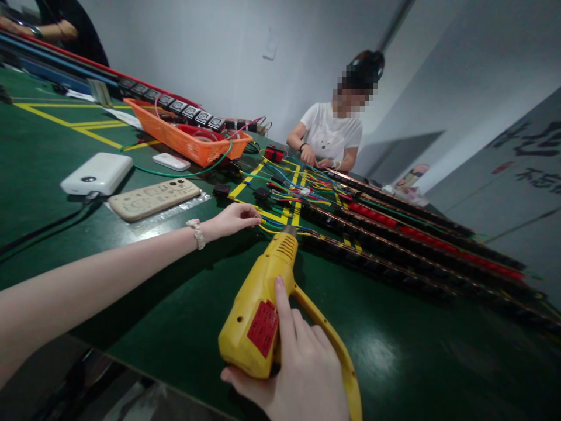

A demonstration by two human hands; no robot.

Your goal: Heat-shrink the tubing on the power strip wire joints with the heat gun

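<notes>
My right hand (pixel 302 362) is wrapped round a yellow heat gun (pixel 256 304) with a red label, its index finger lying along the housing. The dark nozzle (pixel 290 230) points away from me at thin coloured wires (pixel 280 224). My left hand (pixel 234 221), a light scrunchie on its wrist, is closed with thumb and fingers pinched at the wires' ends, left of the nozzle. These wires lead right into a long dark strip (pixel 372 257) with copper-coloured edges. Small black connectors (pixel 262 193) lie just beyond my left hand.
On the left lie a white power bank (pixel 97 174) with a black cable, a phone in a beige case (pixel 154 199) and a small white case (pixel 171 161). Behind them stands an orange basket (pixel 188 143). Across the green table (pixel 175 316), a co-worker (pixel 331 137) handles wires; another person (pixel 72 32) is far left.
</notes>
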